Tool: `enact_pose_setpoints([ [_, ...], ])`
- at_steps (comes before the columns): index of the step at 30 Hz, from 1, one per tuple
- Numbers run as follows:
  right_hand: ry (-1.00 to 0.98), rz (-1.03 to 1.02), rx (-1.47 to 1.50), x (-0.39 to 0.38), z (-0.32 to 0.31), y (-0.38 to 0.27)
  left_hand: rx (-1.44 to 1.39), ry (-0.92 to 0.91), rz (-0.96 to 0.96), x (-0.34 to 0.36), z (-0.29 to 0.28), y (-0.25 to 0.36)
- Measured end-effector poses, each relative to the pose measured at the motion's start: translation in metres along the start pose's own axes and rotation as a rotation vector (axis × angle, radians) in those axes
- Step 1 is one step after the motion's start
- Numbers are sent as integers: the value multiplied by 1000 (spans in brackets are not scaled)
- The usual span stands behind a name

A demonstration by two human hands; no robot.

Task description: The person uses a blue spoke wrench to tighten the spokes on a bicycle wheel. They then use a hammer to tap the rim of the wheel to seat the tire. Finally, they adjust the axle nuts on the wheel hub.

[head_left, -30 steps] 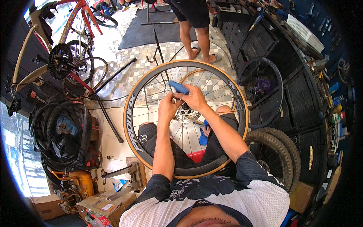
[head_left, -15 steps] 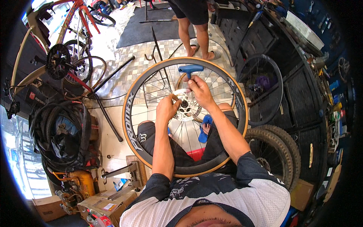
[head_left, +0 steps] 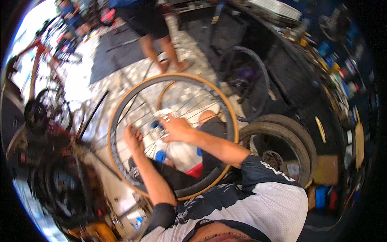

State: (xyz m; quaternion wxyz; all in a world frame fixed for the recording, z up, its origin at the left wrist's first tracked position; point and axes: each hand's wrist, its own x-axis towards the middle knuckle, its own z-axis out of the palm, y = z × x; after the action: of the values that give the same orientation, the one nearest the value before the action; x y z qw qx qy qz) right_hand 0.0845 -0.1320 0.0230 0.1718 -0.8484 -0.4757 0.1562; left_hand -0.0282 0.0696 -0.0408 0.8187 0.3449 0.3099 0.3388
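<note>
Looks like hub work: wheel (head_left: pixel 232 121) over thighs (head_left: pixel 213 130), right hand (head_left: pixel 177 128) at hub (head_left: pixel 157 125), grip unclear, left hand (head_left: pixel 134 139) curled just left, contents unclear; next move probably calls for steadying the wheel.

Daylight washes out the floor (head_left: pixel 84 60) at upper left as black cabinets (head_left: pixel 292 90) sink into shadow at right; motion blur smears the scene within a fisheye's dark rim.
</note>
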Motion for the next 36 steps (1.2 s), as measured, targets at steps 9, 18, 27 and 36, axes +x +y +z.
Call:
enact_pose_setpoints([
  [9, 28, -79, -36, 16, -1, -2, 63, -33, 52, 0, 9, 4],
  [18, 220, -42, 32, -8, -18, 0, -229, 21, 54, -7, 11, 7],
  [27, 192, -191, 162, -6, -29, 6, -208, -18, 39, -11, 38, 5],
  [36, 557, -74, 10, -116, -182, 15, -255, -30, -8, -1, 19, -1],
])
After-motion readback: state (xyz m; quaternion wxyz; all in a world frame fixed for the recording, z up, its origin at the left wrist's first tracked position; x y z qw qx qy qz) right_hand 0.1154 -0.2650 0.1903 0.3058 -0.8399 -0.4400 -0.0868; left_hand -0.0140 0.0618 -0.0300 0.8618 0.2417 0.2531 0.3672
